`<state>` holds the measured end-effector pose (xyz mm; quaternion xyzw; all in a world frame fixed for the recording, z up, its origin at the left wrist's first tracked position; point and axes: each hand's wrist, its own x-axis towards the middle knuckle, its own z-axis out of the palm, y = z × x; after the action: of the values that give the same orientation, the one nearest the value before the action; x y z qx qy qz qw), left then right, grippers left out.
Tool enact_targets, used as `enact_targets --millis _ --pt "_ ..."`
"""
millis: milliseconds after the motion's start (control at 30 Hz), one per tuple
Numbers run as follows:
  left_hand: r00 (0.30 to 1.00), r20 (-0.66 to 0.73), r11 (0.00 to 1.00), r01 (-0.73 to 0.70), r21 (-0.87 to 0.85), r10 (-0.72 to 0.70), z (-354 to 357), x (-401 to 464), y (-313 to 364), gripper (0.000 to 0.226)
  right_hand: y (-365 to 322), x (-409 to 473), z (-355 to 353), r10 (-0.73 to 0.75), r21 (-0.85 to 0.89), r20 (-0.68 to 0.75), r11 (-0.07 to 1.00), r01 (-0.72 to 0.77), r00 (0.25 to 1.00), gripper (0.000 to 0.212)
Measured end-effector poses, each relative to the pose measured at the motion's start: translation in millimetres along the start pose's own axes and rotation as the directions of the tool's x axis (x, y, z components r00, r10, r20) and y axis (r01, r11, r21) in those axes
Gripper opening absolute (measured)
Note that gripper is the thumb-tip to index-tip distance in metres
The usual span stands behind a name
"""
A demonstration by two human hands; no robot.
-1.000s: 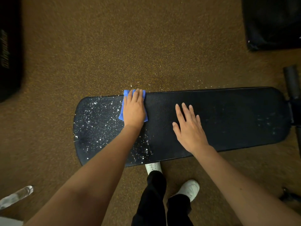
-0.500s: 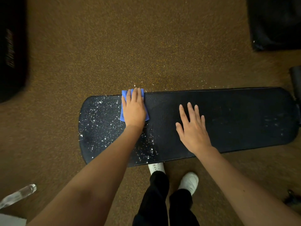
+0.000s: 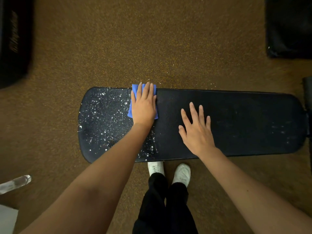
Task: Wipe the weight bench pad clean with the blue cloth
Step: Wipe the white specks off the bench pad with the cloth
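Left hand (image 3: 144, 105): pressing flat on the blue cloth (image 3: 130, 110), fingers straight and close together, tips reaching the far edge of the pad; nothing being pinched or curled round.
Right hand (image 3: 196, 130): lying open on the pad, fingers spread and straight, palm down, holding nothing, well apart from the cloth.
Blue cloth: sitting on the far half of the bench pad (image 3: 244, 122), mostly hidden under the left hand, blue edges showing at the fingertips and along the left side of the palm.
Bench pad: running left to right across the view, long, black and rounded at both ends.
White specks (image 3: 104, 115): covering the left end of the pad and a patch near the left forearm; faint marks showing toward the right end.
Floor (image 3: 152, 39): brown speckled carpet, some specks lying just past the far edge of the pad.
Shoes (image 3: 181, 173): white, standing just below the near edge of the pad, black trousers (image 3: 162, 208) above them.
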<state>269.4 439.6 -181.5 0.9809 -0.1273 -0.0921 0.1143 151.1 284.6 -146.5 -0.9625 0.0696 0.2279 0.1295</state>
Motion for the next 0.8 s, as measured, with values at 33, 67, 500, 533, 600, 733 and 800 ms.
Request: enact_targets --millis 33,67,500,533,600,733,800 --pt "1.0 -0.006 1.0 0.014 -0.002 -0.014 2.0 -7.0 5.9 0.052 1.6 0.1 -1.4 -0.005 -0.004 0.008 1.0 0.005 1.0 0.059" --pt "1.0 0.005 1.0 -0.008 -0.008 0.009 4.2 -15.0 13.4 0.051 3.1 0.4 -2.7 -0.009 -0.012 0.016 1.0 0.009 1.0 0.058" --pt "0.972 -0.047 0.97 0.226 -0.089 -0.23 11.5 -12.9 34.8 0.046 21.2 1.1 -10.0 -0.11 -0.022 0.024 0.994 0.11 0.994 0.057" --pt "0.985 -0.034 0.983 0.169 -0.068 -0.172 14.2 -22.9 40.3 0.047 20.9 0.7 -9.7 -0.11 -0.021 0.022 0.994 0.11 0.994 0.058" --pt "0.998 0.029 0.999 -0.047 0.002 0.047 19.6 -47.1 50.2 0.049 19.0 0.7 -8.6 -0.095 -0.029 0.031 0.995 0.096 0.995 0.059" --pt "0.973 0.09 0.973 -0.219 0.075 0.212 20.5 -51.2 40.6 0.052 16.2 2.7 -9.2 -0.078 -0.042 0.04 0.996 0.08 0.996 0.061" --pt "0.994 0.046 0.993 -0.1 0.056 0.097 16.1 -40.4 38.1 0.05 18.6 1.9 -9.2 -0.1 -0.036 0.034 0.994 0.101 0.994 0.06"
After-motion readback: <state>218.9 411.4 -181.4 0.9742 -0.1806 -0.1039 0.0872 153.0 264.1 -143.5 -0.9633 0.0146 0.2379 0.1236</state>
